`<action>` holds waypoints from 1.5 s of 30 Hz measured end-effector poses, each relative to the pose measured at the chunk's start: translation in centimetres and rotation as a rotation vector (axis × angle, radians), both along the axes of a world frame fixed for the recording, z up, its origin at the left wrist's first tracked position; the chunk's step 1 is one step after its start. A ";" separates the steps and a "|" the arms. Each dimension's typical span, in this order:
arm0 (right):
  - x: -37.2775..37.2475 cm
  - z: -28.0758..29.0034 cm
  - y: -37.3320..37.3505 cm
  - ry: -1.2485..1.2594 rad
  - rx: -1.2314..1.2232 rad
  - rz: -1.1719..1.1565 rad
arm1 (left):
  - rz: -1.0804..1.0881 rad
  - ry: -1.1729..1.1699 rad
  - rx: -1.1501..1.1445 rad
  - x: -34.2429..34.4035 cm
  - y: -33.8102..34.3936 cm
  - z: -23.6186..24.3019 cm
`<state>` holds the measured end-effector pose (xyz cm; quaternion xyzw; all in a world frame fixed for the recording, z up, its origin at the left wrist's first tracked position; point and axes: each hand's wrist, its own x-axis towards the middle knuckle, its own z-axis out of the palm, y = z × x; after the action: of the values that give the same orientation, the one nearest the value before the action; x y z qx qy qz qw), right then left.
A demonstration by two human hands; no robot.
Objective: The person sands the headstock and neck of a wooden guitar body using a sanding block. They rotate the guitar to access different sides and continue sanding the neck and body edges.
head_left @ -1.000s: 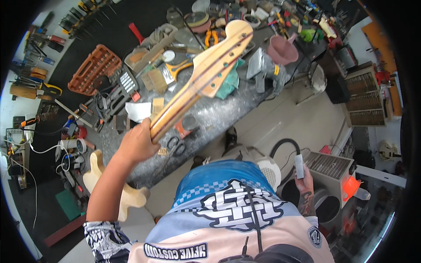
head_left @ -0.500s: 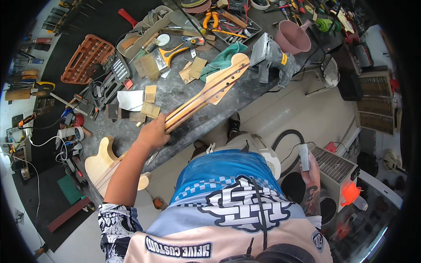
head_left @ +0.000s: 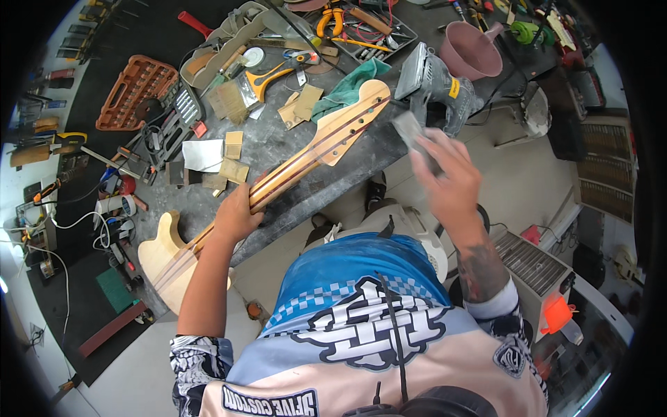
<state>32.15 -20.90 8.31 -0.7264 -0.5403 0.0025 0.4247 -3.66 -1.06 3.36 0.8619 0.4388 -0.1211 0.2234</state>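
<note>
An unfinished wooden guitar [head_left: 288,170] lies diagonally over the bench, its back up. Dark stripes run along its neck, and the bare headstock [head_left: 354,121] with several peg holes points to the far right. The pale body [head_left: 161,257] is at the near left, partly behind my left forearm. My left hand [head_left: 237,214] is wrapped round the neck, near the body. Off the bench's front edge, to the right of the headstock, my right hand [head_left: 448,174] grips a grey sanding block [head_left: 408,131]. Motion blurs the block and fingertips; the block is apart from the guitar.
A power sander [head_left: 438,90] and a pink pot [head_left: 471,50] stand beyond the headstock. A green cloth [head_left: 351,87] lies behind it. Sandpaper pieces [head_left: 233,170], a yellow-handled brush [head_left: 267,80] and an orange socket case [head_left: 137,94] cover the bench farther left.
My right hand has swung up and left from beside the grey cabinet to near the headstock, carrying the sanding block. My left hand keeps its grip; the guitar has shifted slightly.
</note>
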 end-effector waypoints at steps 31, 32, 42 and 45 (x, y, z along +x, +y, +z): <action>-10.4 -7.2 9.2 -0.363 0.100 -0.137 | -0.048 0.040 0.136 -2.1 -0.3 -2.1; -9.9 -6.9 9.3 -0.368 0.103 -0.134 | -0.040 0.036 0.133 -2.3 -0.1 -2.2; -10.0 -6.4 9.5 -0.342 0.040 -0.196 | 0.023 0.027 0.071 -1.9 -0.2 -2.1; -3.6 -5.5 10.7 -0.307 0.000 -0.373 | 0.017 0.046 0.080 -2.1 -0.4 -1.7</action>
<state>28.56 -10.20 2.81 -0.8055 -0.4549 -0.1866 0.3306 -5.77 -1.46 1.66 0.8634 0.4556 -0.1211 0.1795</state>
